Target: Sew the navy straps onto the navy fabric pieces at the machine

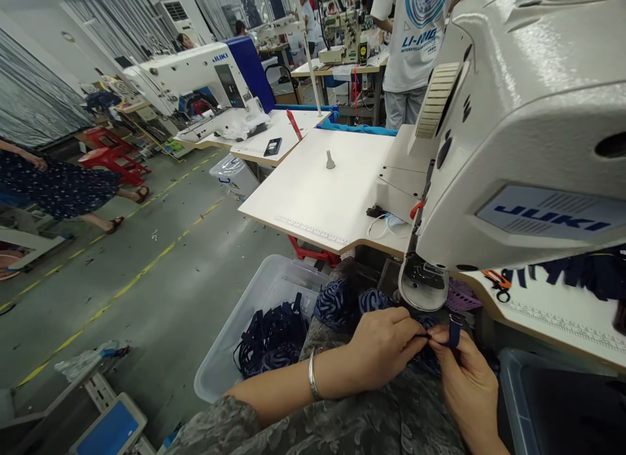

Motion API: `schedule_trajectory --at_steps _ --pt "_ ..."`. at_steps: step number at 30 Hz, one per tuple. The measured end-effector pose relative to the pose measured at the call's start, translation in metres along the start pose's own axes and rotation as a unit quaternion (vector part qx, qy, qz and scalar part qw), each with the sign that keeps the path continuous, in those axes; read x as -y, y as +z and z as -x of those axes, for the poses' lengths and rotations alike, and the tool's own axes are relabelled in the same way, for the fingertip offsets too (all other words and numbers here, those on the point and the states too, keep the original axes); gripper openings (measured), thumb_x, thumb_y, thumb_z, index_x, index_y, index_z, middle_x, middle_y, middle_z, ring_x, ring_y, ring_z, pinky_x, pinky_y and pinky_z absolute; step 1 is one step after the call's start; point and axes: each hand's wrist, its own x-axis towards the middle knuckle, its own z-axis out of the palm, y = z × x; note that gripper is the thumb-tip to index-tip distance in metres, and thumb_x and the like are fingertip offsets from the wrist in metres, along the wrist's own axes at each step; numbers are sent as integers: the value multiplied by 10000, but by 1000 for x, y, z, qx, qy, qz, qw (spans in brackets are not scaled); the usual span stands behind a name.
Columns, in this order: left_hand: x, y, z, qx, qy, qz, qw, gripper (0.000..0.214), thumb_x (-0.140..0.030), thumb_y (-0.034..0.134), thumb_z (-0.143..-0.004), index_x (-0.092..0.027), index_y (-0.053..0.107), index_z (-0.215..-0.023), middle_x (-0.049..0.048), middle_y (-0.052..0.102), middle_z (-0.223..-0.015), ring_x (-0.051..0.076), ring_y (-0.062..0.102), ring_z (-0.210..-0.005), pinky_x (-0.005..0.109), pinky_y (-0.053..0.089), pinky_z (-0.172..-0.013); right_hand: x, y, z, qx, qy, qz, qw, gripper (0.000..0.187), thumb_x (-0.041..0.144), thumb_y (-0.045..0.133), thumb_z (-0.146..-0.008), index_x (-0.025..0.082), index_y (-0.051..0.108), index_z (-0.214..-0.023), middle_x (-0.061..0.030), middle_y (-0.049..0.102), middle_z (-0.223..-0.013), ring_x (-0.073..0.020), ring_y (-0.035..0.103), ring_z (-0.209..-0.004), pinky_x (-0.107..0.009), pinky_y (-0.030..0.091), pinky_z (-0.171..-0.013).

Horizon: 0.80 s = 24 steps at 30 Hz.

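Note:
My left hand (384, 345), with a silver bangle on its wrist, pinches one end of a narrow navy strap (454, 332). Fingers of my right hand (467, 380) are closed on the same strap, and a loop of it rises above them with a small shiny bit at its top. Both hands meet over my lap, just below the rounded sewing arm (423, 289) of the white JUKI machine (538, 135). Bundles of navy straps (337, 305) lie on my lap beyond my left hand. The fingertips hide part of the strap between the hands.
A clear plastic bin (215, 357) of navy straps stands at my left, and a dark bin (518, 396) at my right. Orange-handled scissors (499, 283) lie on the right tabletop. The white table (293, 181) holds a small grey cone. People stand farther off.

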Motion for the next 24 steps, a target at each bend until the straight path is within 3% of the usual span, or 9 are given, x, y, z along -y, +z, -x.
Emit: schedule_trajectory --at_steps 3,7,11,14,18,22,24 --pt "-3 -8 -4 29 -25 25 999 201 -294 547 -952 -158 643 -840 7 620 -763 118 611 -690 197 448 -588 6 -4 -3 19 29 16 999 119 335 619 -858 226 652 -823 -26 673 -803 -181 664 -757 -267 561 -684" --pt "-9 -29 -13 93 -43 87 991 165 -319 610 -925 -164 648 -883 1 634 -802 106 617 -696 177 441 -589 18 -14 -9 50 118 38 991 222 448 633 -832 231 670 -860 -24 700 -852 -188 676 -794 -228 550 -655" --pt "-7 -46 -27 87 -11 74 993 295 -450 602 -909 -157 618 -935 22 628 -850 144 621 -782 209 470 -674 30 -21 -27 28 176 48 983 309 518 657 -802 246 677 -949 -15 711 -934 -186 657 -836 -227 520 -679" --pt "2 -51 -38 39 -1 -7 999 268 -403 506 -971 -154 595 -1013 48 618 -933 163 601 -851 254 485 -755 35 -14 -47 16 166 42 985 314 520 658 -809 260 666 -986 -5 704 -950 -187 635 -875 -253 487 -736" --pt "16 -51 -43 -32 68 -126 989 247 -246 409 -1011 -174 557 -1195 91 595 -1159 194 549 -1035 329 442 -906 35 1 -65 10 90 67 994 279 505 627 -838 252 653 -953 -7 686 -938 -185 611 -842 -289 453 -752" --pt "19 -44 -30 -22 183 -148 972 348 -174 395 -999 -128 483 -1333 82 582 -1277 177 502 -1150 308 383 -961 32 8 -70 12 73 47 996 275 469 631 -844 241 595 -993 1 623 -870 -166 564 -781 -294 435 -747" --pt "18 -39 -23 -10 189 -163 968 376 -158 403 -990 -114 464 -1358 72 567 -1316 171 467 -1217 309 353 -984 30 8 -72 18 104 -3 994 292 454 657 -831 244 542 -997 34 551 -773 -144 520 -704 -272 429 -691"
